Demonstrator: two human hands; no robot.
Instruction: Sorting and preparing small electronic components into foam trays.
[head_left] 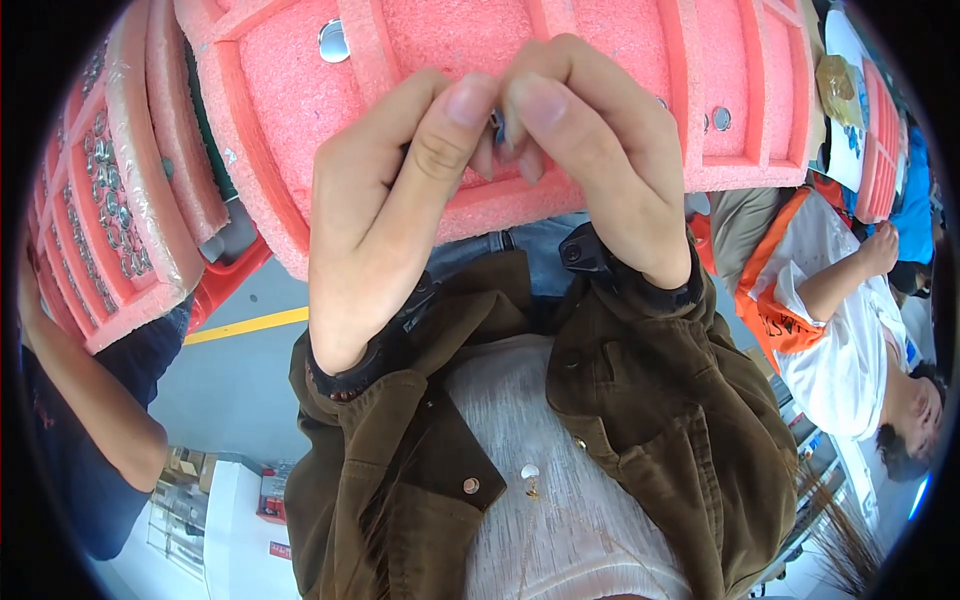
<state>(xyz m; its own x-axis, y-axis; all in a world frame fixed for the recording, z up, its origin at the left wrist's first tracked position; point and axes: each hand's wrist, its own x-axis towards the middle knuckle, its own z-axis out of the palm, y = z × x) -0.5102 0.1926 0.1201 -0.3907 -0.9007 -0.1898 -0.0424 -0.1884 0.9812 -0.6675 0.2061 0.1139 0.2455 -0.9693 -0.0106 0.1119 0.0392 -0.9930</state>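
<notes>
My left hand point(385, 180) and my right hand point(610, 140) meet over a pink foam tray point(450, 222), thumbs and fingers pinched together. Between the fingertips shows a sliver of a small shiny metal piece point(497, 122); the fingers hide most of it, so its exact kind is unclear. Both hands appear closed on this piece. In a compartment of the tray, beyond my left hand, lies a round silver piece point(333, 41). Another round metal piece point(721, 118) rests in a compartment to the right of my right hand.
At the left, another pink foam tray point(130, 296) holds many small metal pieces, with a co-worker's arm point(100, 400) beside it. A red stool point(228, 283) stands below. To the right, a person in a white shirt point(850, 370) works near a yellowish bag point(838, 88).
</notes>
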